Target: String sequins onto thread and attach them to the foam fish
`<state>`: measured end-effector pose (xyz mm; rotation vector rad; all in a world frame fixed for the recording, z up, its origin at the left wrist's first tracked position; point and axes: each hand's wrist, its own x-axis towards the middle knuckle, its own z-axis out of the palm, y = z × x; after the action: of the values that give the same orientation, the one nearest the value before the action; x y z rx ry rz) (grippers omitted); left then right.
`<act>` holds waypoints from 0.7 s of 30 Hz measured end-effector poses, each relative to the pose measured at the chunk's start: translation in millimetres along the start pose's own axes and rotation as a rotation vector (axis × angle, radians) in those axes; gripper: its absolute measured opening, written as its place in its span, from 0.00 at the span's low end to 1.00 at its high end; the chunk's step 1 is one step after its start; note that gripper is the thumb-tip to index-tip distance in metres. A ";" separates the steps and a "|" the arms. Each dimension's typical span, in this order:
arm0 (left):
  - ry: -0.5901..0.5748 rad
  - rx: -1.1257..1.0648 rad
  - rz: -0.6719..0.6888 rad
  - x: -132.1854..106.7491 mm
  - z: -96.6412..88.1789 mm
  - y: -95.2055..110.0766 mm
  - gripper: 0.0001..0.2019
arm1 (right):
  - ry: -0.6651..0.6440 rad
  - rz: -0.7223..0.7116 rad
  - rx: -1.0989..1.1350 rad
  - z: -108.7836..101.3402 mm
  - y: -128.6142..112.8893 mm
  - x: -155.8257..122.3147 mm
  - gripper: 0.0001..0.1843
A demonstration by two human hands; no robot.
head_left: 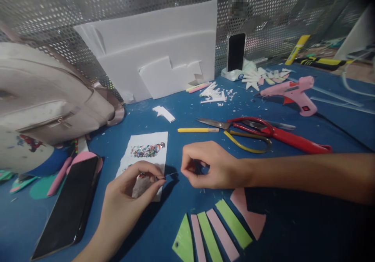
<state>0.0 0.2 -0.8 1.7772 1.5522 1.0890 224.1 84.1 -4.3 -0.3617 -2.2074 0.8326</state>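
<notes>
My left hand [131, 199] is over the lower part of a white paper sheet [160, 148], thumb and forefinger pinched together. From that pinch a thin, pale strand [172, 173] runs toward my right hand [209, 166], whose fingertips are closed too. The strand is too fine to tell whether it is thread or wire. Piles of shiny multicoloured bits [148, 149] lie on the sheet, one partly hidden by my left hand. Below my right hand, green strips [234, 223] and pink strips [222, 234] form a row with a pink tail-shaped piece [249, 215].
Red-handled scissors [249, 125] and a yellow pen [197, 130] lie beyond my hands. A pink glue gun [293, 92] rests at right. Phones [66, 207], [236, 52], a pale backpack [55, 94], white scraps [213, 93] and a leaning white board [164, 47] surround the blue surface.
</notes>
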 end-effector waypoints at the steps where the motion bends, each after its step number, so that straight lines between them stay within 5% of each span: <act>1: -0.001 -0.002 0.002 0.0 0.1 -0.2 0.03 | -0.002 0.003 0.000 -0.2 -0.2 0.3 0.07; 21: -0.023 0.098 0.147 -0.8 0.6 3.7 0.06 | -0.047 -0.006 -0.010 -0.1 0.5 -0.4 0.06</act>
<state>2.5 -1.2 1.7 1.9900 1.5038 1.0719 224.5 84.4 -4.7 -0.3435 -2.2561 0.8350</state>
